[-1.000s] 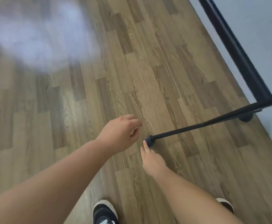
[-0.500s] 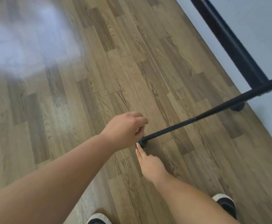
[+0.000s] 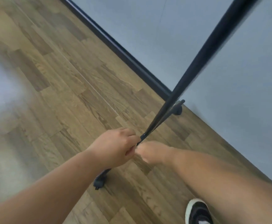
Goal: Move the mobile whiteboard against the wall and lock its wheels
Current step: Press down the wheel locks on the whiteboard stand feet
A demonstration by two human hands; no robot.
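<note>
- Head view: the left hand (image 3: 114, 148) is curled into a loose fist with its fingers (image 3: 129, 152) bent together over the black metal base bar of the whiteboard stand (image 3: 162, 118); whether they truly grip the bar cannot be told, since the knuckles hide the contact.
- The right hand (image 3: 154, 153) sits just beside the left fingers, touching or nearly touching them; motion blur hides its fingers, so I cannot tell whether they are apart or closed.
- The base bar runs away from the fingers toward the grey wall (image 3: 229, 78), ending at a far black caster wheel (image 3: 178, 110) right at the black skirting strip (image 3: 116, 46).
- A near black caster wheel (image 3: 99, 181) stands on the wood-pattern plank floor (image 3: 59, 94), below the left fingers and closer to the person.
- A black upright pole of the stand (image 3: 213, 44) rises beyond the fingers, across the wall.
- A black-and-white shoe (image 3: 196, 211) shows below the right forearm.
</note>
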